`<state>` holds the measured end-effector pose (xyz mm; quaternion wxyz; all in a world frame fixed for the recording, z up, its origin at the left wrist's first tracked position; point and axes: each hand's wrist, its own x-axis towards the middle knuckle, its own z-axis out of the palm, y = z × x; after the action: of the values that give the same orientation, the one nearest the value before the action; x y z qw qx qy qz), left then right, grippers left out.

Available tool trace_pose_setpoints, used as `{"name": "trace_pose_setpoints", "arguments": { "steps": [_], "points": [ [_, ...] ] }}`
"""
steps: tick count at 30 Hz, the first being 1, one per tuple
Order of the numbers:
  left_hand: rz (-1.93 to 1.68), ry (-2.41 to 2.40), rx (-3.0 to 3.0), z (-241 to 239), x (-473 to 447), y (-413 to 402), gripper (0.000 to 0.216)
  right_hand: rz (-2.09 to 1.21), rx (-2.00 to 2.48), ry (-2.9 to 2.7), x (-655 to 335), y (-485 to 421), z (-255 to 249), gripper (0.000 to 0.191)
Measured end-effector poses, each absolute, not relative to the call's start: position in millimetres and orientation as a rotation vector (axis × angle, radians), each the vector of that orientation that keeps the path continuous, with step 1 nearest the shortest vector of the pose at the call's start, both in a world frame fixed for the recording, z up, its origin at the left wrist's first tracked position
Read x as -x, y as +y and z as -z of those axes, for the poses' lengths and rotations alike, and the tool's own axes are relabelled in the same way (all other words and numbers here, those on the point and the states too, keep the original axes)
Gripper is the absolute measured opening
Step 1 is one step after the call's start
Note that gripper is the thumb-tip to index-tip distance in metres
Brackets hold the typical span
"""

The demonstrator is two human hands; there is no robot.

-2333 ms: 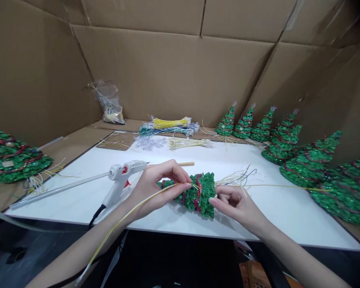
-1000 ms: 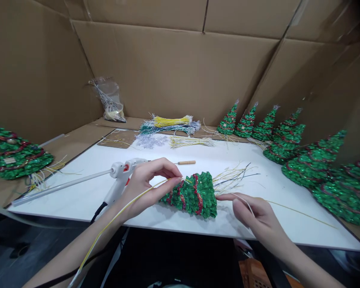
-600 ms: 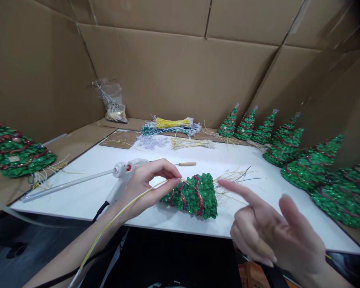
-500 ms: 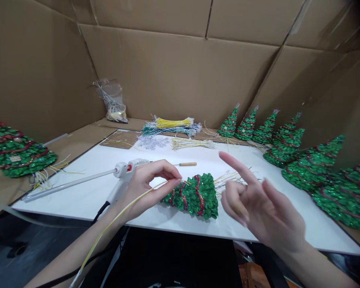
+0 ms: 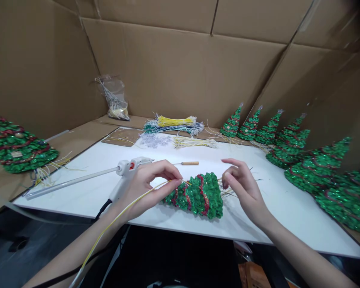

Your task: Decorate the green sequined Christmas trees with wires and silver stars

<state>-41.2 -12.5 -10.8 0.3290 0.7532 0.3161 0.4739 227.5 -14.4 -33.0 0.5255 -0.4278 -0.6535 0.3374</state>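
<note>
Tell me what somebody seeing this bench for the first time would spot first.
Probably the glittery green tree lying on its side at the front of the white board, with the left hand pinching yellow and white wires beside it. Next, the line of similar trees along the right, and the white glue gun left of the hands.

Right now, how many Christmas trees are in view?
9: the middle tree, lying on its side; the far-left tree; and seven trees along the right. More may be hidden behind those.
</note>
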Motion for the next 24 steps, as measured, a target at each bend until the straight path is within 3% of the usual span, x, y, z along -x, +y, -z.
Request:
{"name": "trace_pose_setpoints", "arguments": {
  "steps": [3, 6, 9, 18, 24],
  "points": [
    [-1.226, 0.827, -1.986, 11, 42, -12, 0.005, -0.817, 1.109, -1.604, -228, -12, 34, 0.02],
    [-1.205, 0.835, -1.99, 12, 41, -11, 0.004, -0.897, 1.203, -1.718, -228, -9, 31, 0.042],
    [-1.186, 0.829, -1.991, 12, 41, -11, 0.004, -1.039, 1.228, -1.78, -226, -7, 29, 0.052],
    [-1.175, 0.835, -1.995, 11, 39, -11, 0.004, -1.382, 1.25, -1.583, -223, -3, 27, 0.058],
    [-1.185, 0.855, -2.013, 12, 40, -12, 0.006, -1.473, 1.221, -1.475, -226, -5, 32, 0.048]
  ]
}}
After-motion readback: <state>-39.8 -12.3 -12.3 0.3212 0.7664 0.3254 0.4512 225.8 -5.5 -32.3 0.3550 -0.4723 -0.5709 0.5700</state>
